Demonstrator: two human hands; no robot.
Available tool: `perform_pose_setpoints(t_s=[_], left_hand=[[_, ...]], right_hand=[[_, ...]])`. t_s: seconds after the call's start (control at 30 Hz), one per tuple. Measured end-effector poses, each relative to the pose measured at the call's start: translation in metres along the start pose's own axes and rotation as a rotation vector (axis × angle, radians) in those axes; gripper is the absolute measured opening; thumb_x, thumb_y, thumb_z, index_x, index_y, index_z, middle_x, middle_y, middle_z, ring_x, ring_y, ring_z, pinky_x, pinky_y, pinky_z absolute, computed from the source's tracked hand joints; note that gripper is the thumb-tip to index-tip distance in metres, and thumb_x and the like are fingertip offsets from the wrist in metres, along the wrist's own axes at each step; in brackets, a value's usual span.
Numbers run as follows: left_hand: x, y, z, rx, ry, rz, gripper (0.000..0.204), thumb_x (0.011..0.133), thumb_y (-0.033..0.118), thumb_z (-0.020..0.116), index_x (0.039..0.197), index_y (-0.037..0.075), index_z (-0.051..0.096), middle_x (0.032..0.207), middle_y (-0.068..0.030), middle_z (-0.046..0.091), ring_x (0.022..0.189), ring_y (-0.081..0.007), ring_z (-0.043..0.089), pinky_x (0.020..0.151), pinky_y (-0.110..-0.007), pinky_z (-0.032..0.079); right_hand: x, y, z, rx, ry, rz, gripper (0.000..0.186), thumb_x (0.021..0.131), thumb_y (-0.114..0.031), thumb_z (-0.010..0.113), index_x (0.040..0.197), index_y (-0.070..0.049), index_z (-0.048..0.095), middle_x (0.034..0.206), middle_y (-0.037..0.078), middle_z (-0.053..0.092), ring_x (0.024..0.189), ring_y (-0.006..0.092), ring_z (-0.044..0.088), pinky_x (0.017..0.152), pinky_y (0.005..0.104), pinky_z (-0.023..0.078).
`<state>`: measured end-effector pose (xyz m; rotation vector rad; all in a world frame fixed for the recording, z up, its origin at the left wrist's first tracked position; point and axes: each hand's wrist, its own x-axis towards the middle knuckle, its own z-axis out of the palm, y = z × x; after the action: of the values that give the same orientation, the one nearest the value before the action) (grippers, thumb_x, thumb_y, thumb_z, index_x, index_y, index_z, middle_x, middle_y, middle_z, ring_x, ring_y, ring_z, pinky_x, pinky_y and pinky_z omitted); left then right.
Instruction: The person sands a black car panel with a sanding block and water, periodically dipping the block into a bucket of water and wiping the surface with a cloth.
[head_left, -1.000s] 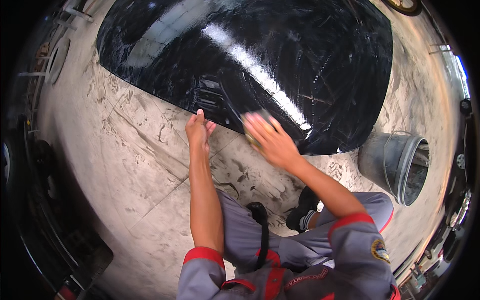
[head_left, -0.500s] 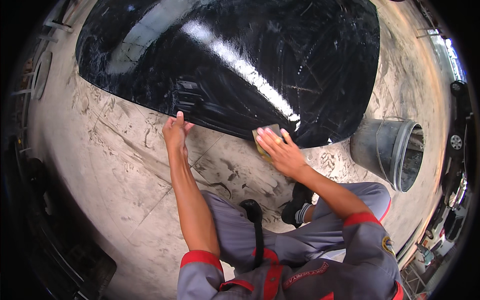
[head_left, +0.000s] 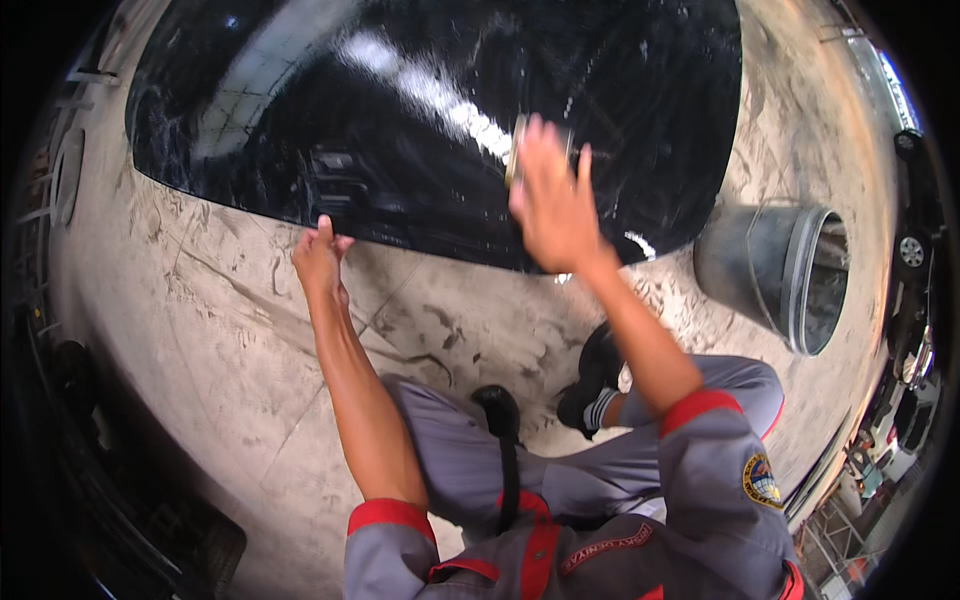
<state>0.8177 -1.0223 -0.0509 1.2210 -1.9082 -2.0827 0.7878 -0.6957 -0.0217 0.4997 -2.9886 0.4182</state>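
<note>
A wet, glossy black car panel (head_left: 430, 190), perhaps a hood, spreads out ahead of me. Its near edge sits in the grip of my left hand (head_left: 320, 262), thumb on top and fingers curled under. My right hand (head_left: 556, 210) lies over a thin greyish-yellow pad (head_left: 514, 165), pressing it against the panel right of centre. Most of the pad is hidden under my fingers, which are smeared by motion. Streaks and drops of water mark the black surface, along with a bright light reflection.
A dark bucket (head_left: 765, 270) with a wire handle lies tilted on its side at the right, close to the panel. Dirty smears cover the pale floor (head_left: 250, 330). My shoes (head_left: 590, 390) are just below the panel. Parked cars (head_left: 910, 250) line the far right.
My right hand has slid the pad forward from the panel's near edge toward its middle. The left hand still holds the edge. The view has shifted slightly.
</note>
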Motion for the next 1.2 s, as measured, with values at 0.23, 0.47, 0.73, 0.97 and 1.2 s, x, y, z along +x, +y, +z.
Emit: perform_pose_setpoints(t_s=[0.23,0.47,0.73,0.97,1.2], left_hand=[[0.002,-0.006,-0.002,-0.031,0.005,-0.026,0.028,0.099,0.023,0.065,0.080,0.006,0.052,0.074,-0.0044,0.058,0.062,-0.0131,0.060,0.069,-0.027,0.055],[0.001,-0.009,0.016,-0.024,-0.084,-0.037,0.026,0.098,0.027,0.066,0.087,0.007,0.055,0.085,-0.0039,0.060,0.072,-0.0145,0.060,0.079,-0.029,0.054],[0.003,-0.006,-0.018,-0.022,0.022,-0.027,0.024,0.099,0.026,0.064,0.087,0.008,0.054,0.080,-0.0019,0.059,0.067,-0.0122,0.057,0.071,-0.026,0.053],[0.017,-0.014,-0.008,-0.053,-0.070,-0.052,0.023,0.096,0.026,0.068,0.104,0.006,0.060,0.092,-0.0029,0.061,0.079,-0.0147,0.058,0.076,-0.028,0.052],[0.044,-0.021,-0.036,-0.127,0.162,-0.191,0.042,0.092,0.035,0.072,0.126,0.015,0.060,0.101,0.0038,0.059,0.087,-0.0119,0.050,0.081,-0.027,0.047]], right_hand=[[-0.077,-0.040,0.026,0.114,-0.044,0.083,0.071,0.095,-0.031,0.058,0.154,-0.004,0.030,0.160,0.016,0.030,0.149,0.0326,0.026,0.117,0.0617,0.019],[0.063,0.093,-0.004,-0.132,0.262,0.258,0.057,0.103,-0.031,0.042,0.150,-0.001,0.033,0.159,0.017,0.032,0.147,0.0341,0.030,0.116,0.0643,0.019],[0.002,-0.046,0.017,0.164,-0.021,-0.125,0.065,0.098,-0.033,0.052,0.153,-0.008,0.032,0.160,0.011,0.031,0.149,0.0270,0.027,0.119,0.0568,0.018],[0.081,0.005,0.000,-0.021,0.244,0.034,0.059,0.094,-0.027,0.051,0.142,0.005,0.039,0.146,0.021,0.042,0.139,0.0359,0.037,0.112,0.0552,0.030],[-0.025,-0.033,0.017,0.124,0.177,-0.189,0.074,0.088,-0.036,0.061,0.149,-0.002,0.037,0.158,0.010,0.033,0.145,0.0235,0.030,0.117,0.0481,0.025]])
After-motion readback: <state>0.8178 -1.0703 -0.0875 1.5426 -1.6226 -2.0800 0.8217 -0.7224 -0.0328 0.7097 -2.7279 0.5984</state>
